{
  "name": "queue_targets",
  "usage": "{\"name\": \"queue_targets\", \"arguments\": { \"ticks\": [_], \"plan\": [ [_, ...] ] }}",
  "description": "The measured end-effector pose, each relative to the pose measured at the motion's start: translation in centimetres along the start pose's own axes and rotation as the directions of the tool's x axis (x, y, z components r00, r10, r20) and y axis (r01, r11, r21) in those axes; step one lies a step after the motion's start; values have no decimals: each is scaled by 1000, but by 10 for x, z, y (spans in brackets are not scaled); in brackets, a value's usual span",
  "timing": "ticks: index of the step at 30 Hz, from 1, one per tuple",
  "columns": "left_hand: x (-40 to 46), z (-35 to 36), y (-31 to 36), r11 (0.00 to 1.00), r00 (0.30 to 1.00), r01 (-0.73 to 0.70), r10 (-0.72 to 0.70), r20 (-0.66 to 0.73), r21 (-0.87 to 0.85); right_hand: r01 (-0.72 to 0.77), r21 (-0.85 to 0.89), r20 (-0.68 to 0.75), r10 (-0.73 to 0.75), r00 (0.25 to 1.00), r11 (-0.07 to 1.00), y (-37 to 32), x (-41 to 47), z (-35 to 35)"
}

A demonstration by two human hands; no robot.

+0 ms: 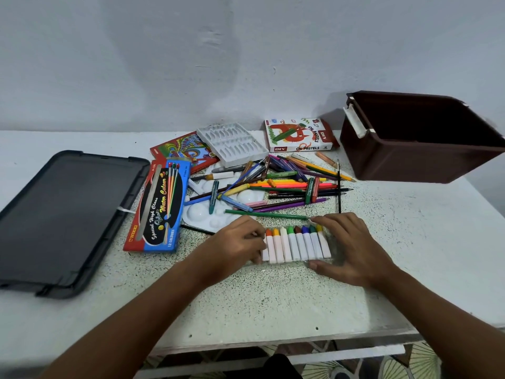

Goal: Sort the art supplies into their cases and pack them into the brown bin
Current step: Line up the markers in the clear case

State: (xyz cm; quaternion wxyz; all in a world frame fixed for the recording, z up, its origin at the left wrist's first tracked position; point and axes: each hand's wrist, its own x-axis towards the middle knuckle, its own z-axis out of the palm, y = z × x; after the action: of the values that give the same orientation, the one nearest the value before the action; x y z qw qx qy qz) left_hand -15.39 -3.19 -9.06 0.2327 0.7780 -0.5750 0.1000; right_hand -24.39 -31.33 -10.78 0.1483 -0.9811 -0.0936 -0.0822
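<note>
Clear tray (296, 260) barely visible under a row of crayons (296, 243); leftmost crayon hidden by left hand (237, 243), which pinches there. Right hand (348, 246) grasps the tray's right end. Brown bin (420, 136) far right, interior too dark to make out.

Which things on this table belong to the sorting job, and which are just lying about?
Job: clear tray of white-wrapped crayons between left hand and right hand; loose pencil pile; oil pastels box; watercolour box; brown plastic bin.
Lying about: dark grey lid.
</note>
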Motion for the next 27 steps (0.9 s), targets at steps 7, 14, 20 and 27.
{"name": "queue_targets", "arguments": {
  "ticks": [7, 14, 20, 27],
  "plan": [
    [-3, 3, -1, 999, 999, 29, -30, -19, -42, 1, 8, -3, -1, 1000, 1000, -1, -1, 0],
    [-4, 6, -1, 994, 997, 58, -61, -37, -88, 10, 7, -10, -10, 1000, 1000, -2, 0, -1],
    [-2, 3, 0, 995, 996, 61, -66, -66, -83, 5, 7, -9, -5, 1000, 1000, -1, 0, 0],
    [4, -31, -50, 832, 851, 514, -464, -246, 210, 3, 7, -2, -3, 1000, 1000, 0, -1, 1]
  ]
}}
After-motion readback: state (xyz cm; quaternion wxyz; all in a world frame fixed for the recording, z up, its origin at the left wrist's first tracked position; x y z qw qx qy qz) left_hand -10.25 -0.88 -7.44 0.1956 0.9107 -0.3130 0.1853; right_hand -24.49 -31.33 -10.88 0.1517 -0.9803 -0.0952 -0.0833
